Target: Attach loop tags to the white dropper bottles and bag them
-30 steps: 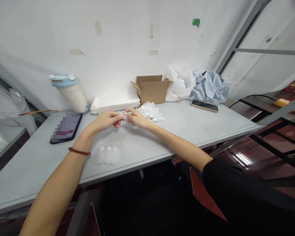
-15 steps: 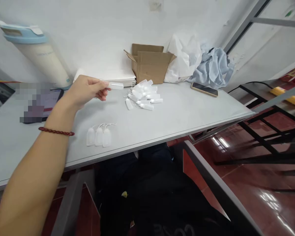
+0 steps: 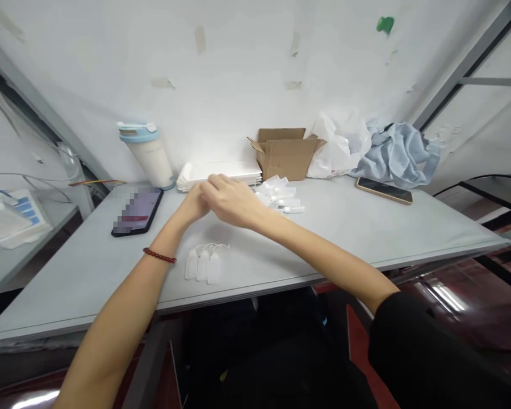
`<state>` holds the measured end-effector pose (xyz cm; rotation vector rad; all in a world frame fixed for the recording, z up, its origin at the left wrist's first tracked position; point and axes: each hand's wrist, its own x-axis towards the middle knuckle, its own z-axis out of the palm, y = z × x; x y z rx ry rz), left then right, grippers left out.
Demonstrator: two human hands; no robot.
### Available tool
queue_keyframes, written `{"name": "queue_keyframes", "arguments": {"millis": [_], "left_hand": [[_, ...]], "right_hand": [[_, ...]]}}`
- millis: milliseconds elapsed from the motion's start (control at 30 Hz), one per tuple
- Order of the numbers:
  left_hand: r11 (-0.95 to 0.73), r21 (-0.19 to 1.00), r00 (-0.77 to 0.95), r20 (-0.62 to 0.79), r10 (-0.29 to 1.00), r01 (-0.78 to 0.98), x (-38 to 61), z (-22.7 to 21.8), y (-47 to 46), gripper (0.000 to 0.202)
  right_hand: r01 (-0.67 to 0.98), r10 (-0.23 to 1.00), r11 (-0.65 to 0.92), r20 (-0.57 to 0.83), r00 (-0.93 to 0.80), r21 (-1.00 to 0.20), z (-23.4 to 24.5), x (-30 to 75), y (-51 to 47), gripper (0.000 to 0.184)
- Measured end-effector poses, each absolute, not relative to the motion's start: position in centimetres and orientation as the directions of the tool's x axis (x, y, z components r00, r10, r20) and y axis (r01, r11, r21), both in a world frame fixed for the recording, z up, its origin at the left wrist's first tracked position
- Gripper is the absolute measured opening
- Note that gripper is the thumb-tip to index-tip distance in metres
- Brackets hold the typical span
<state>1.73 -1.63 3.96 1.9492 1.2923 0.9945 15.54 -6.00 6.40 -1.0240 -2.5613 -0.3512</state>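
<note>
My left hand (image 3: pixel 197 203) and my right hand (image 3: pixel 234 200) meet above the table, just in front of the white stack. The left fingers are mostly hidden behind the right hand, and the white plastic tag they pinched a moment ago is out of sight between the hands. The right fingers curl down over the left fingertips; what they grip cannot be seen. Below the hands, three white corded tags (image 3: pixel 202 265) lie side by side. A loose pile of similar tags (image 3: pixel 285 196) sits just right of my right hand, which partly covers it.
Along the wall stand a tumbler (image 3: pixel 151 159), white stacked trays or boxes (image 3: pixel 221 169), an open cardboard box (image 3: pixel 290 158), a white plastic bag (image 3: pixel 340 145) and a bluish cloth (image 3: pixel 398 153). One phone (image 3: pixel 142 213) lies at left, another phone (image 3: pixel 384 191) at right.
My right hand has come into view and joined my left hand. The tag in my left hand is now hidden. The view has shifted, showing more of the left side.
</note>
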Motion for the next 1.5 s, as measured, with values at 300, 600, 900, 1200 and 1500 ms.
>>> {"name": "queue_keyframes", "arguments": {"millis": [300, 600, 900, 1200, 1500], "left_hand": [[-0.19, 0.935, 0.23, 0.123, 0.965, 0.3, 3.2, 3.5, -2.5, 0.036], [-0.154, 0.961, 0.461, 0.031, 0.887, 0.231, 3.0, 2.6, -2.7, 0.037], [-0.551, 0.644, 0.45, 0.336, 0.827, 0.531, 4.0, 2.6, -3.1, 0.026], [-0.285, 0.373, 0.13, 0.389, 0.912, 0.883, -1.7, 2.0, 0.5, 0.022], [-0.255, 0.38, 0.174, 0.234, 0.956, 0.889, -2.9, 0.2, 2.0, 0.02]], "right_hand": [[0.647, 0.518, 0.762, 0.63, -0.578, -0.032, -0.6, 23.0, -0.3, 0.031], [0.554, 0.816, 0.578, 0.436, -0.379, -0.599, 0.2, 20.9, -1.5, 0.043], [0.61, 0.929, 0.365, 0.317, -0.191, -0.703, 0.3, 20.8, -1.6, 0.042], [0.882, 0.856, 0.41, 0.432, -0.284, -0.234, 0.4, 20.8, -2.4, 0.027], [0.886, 0.792, 0.464, 0.459, -0.402, -0.026, -0.2, 21.5, -1.4, 0.025]]}}
